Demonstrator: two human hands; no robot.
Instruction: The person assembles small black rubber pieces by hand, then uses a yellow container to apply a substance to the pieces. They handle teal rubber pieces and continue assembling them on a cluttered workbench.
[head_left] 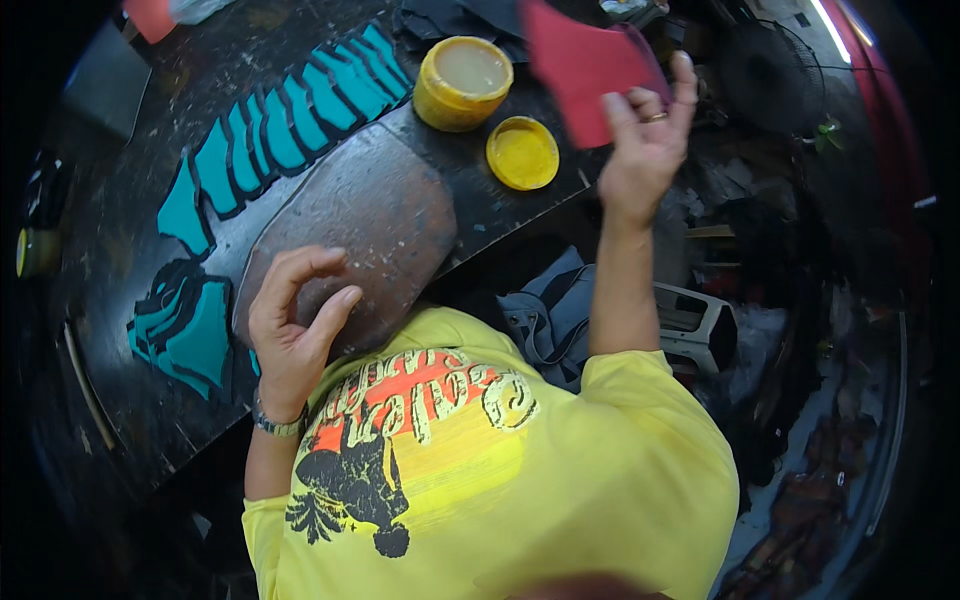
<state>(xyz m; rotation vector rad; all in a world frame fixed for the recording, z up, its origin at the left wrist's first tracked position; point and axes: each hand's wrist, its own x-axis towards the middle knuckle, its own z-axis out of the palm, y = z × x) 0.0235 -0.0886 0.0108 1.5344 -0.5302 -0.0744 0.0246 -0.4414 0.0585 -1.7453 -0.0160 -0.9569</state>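
My right hand [645, 165] is raised at the upper right, pinching a red flat piece of sheet material [580, 75] by its edge between thumb and finger. The piece is slightly blurred. Over the near left part of a worn brown board [385, 205], my left hand [295, 315] is held with its thumb and fingers curved and apart, nothing between them. Beyond the board stands an uncovered yellow tub [440, 98] with a pale, thick substance inside. Its yellow round lid [522, 153] lies beside it.
Teal cut pieces with dark edges [287, 135] overlap in a long row behind the board. More teal pieces [205, 325] are heaped at the left on the dark table [300, 40]. A grey-blue bag [545, 310] sits below the table edge; a fan [770, 75] stands far right.
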